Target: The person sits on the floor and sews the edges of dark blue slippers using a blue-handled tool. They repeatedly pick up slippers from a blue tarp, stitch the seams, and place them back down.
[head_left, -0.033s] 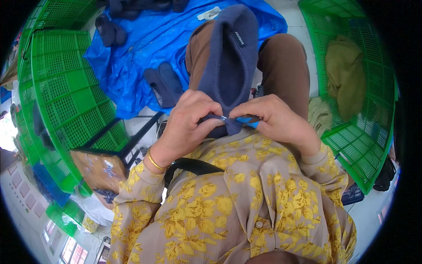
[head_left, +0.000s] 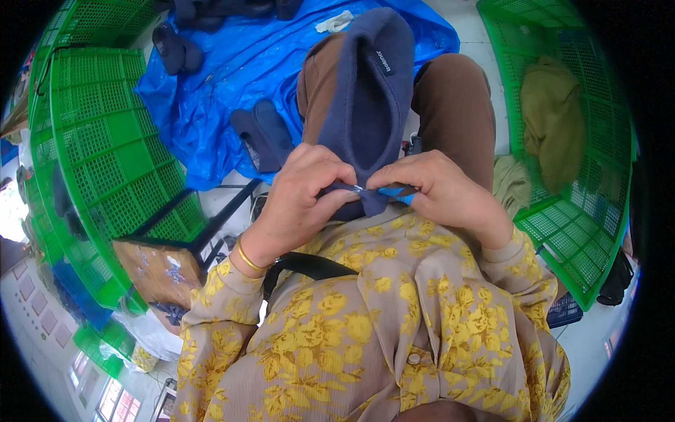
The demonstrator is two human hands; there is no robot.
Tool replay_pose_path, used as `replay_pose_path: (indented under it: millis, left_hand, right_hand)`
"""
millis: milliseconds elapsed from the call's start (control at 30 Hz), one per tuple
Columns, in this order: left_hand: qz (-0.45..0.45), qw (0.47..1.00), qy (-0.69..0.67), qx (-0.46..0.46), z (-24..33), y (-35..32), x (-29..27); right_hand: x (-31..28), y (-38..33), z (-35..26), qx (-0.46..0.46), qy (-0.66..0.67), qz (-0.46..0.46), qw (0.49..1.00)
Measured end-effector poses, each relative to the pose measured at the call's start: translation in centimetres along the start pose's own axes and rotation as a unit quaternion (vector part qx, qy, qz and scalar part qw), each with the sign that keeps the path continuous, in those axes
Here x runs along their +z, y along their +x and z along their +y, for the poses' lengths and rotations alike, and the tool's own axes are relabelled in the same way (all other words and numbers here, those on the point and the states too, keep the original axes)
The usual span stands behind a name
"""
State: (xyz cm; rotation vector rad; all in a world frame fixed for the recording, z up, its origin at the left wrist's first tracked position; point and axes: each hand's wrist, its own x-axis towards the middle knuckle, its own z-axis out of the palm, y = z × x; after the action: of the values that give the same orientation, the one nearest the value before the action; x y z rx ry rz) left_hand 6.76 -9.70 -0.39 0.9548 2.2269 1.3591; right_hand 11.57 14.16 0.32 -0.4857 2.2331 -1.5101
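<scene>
A navy cloth piece with a long oval opening and a small dark label lies over my lap, its far end raised. My left hand is closed, pinching the near edge of this cloth between thumb and forefinger. Against that edge, my right hand is closed around a small tool with blue and dark parts. A shiny bit shows at the meeting point of the fingertips. Most of the tool is hidden by my fingers, so its exact kind is unclear.
Dark slippers rest on a blue plastic sheet ahead. Tall green mesh crates stand left. Another green crate, at right, holds olive cloth. A wooden stool is by my left arm.
</scene>
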Motion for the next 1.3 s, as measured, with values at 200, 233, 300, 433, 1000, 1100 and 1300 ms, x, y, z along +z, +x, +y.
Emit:
replay_pose_path:
  millis: [200,233,300,433,1000,1100,1300]
  left_hand:
    - [-0.007,1.0,-0.001,-0.002,-0.1,0.2,0.1]
    - [-0.007,1.0,-0.002,-0.002,-0.1,0.2,0.1]
    - [-0.011,1.0,-0.007,-0.003,-0.2,0.3,0.1]
    - [-0.025,0.999,-0.018,-0.012,-0.3,0.3,-0.1]
    - [-0.049,0.998,-0.033,-0.006,-0.7,0.6,-0.3]
    - [-0.053,0.998,-0.03,-0.014,-0.8,0.5,-0.3]
    - [-0.049,0.999,-0.02,-0.008,-0.8,0.6,-0.1]
  right_hand:
    - [0.5,0.1,0.4,0.0,0.017,0.007,1.0]
    - [0.6,0.1,0.5,0.007,0.021,0.005,1.0]
    - [1.0,-0.1,0.4,0.01,0.015,0.026,1.0]
    - [0.9,-0.3,0.5,-0.01,-0.009,0.034,0.999]
    - [0.0,-0.4,0.8,-0.016,-0.01,-0.018,1.0]
    - [0.8,-0.4,1.1,-0.027,-0.001,0.011,1.0]
    - [1.4,-0.4,1.2,-0.032,-0.001,0.038,0.999]
